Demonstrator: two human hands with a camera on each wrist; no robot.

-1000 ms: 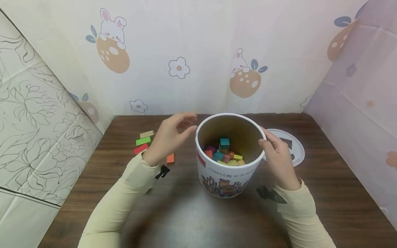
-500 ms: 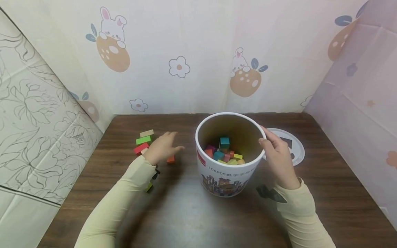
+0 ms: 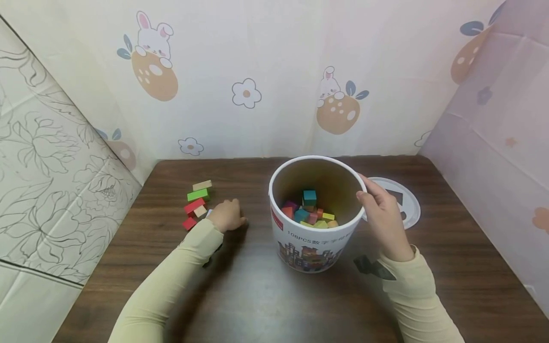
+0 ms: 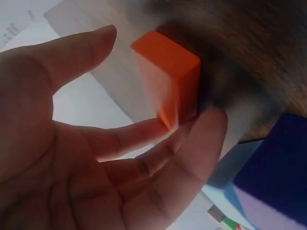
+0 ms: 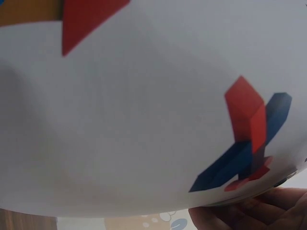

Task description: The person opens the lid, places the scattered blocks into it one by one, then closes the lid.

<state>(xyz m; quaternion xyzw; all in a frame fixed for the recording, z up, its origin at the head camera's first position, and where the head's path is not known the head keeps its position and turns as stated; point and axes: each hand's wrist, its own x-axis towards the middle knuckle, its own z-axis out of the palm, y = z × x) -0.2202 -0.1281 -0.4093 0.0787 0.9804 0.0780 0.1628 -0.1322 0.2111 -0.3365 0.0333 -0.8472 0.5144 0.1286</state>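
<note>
One orange block (image 4: pixel 167 72) sits between the parted thumb and fingers of my left hand (image 3: pixel 227 216), thumb clear of it. I judge it light, stiff and slightly slippery; pinch across opposite faces. My right hand (image 3: pixel 384 219) clamps the rim of the bucket (image 3: pixel 315 244).

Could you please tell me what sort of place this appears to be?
Probably a play corner, perhaps in a home: a wood-grained table bears a bucket of colourful blocks, and the backdrop behind shows cartoon rabbits.
</note>
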